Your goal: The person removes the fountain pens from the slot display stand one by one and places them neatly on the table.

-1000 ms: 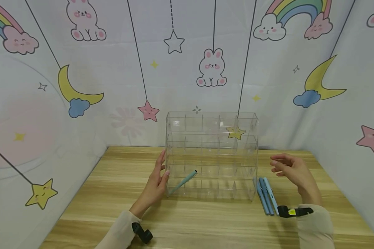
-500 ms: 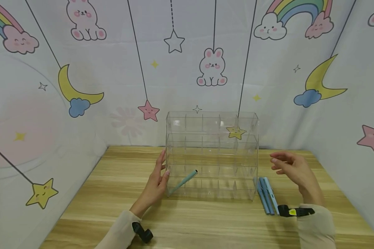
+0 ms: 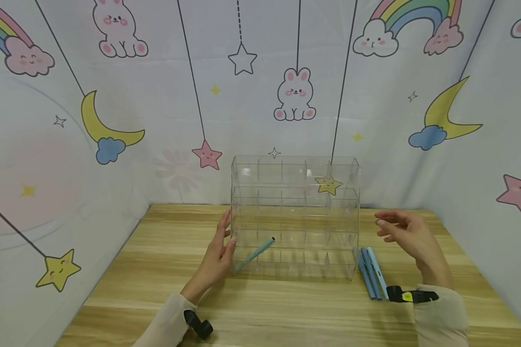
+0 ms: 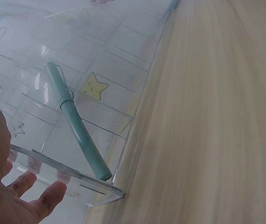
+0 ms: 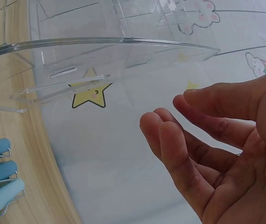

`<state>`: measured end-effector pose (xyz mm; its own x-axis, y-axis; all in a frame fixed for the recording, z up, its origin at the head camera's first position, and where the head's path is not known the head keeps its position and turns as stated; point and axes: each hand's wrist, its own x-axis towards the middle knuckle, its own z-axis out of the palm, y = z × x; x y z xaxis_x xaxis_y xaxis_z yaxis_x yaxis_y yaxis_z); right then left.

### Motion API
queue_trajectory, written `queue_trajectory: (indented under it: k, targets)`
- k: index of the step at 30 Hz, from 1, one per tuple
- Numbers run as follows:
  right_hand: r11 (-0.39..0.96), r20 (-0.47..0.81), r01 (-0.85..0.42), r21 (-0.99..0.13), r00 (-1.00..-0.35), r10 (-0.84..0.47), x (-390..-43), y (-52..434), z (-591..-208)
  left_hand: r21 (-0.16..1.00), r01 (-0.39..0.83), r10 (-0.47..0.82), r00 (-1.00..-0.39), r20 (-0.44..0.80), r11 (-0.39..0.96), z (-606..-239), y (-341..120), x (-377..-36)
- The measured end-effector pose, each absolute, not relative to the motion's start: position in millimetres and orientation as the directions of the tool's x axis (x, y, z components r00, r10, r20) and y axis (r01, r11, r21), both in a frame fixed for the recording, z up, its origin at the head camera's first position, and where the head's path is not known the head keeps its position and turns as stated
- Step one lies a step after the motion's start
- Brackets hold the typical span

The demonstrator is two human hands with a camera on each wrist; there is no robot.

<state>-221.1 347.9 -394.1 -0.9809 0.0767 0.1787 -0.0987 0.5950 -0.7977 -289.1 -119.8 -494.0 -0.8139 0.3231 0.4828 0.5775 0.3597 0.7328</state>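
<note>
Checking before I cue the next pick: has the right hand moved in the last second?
Yes, slightly: the right hand has drifted upward, away from the blue pens on the table, which lie where they were.

No readable text or numbers anywhere

Three views of one desk

The head camera looks forward and down from the near side, taking in the whole organizer point(image 3: 294, 217). Each wrist camera sits close beside it, left at its left wall, right at its right; all share it.
</note>
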Motion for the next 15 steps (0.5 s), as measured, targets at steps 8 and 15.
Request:
queue_trajectory:
  k: [8,15]
  targets:
    - [0.583,0.208,-0.134,-0.801,-0.976,0.062,-218.9,345.3,-391.0,0.726,0.582,0.321,-0.812,0.488,0.367,-494.8,-120.0,-288.2]
    - [0.583,0.223,-0.158,-0.797,-0.974,0.042,-217.6,342.8,-388.5,0.729,0.577,0.32,-0.815,0.483,0.369,-494.1,-120.4,-288.1]
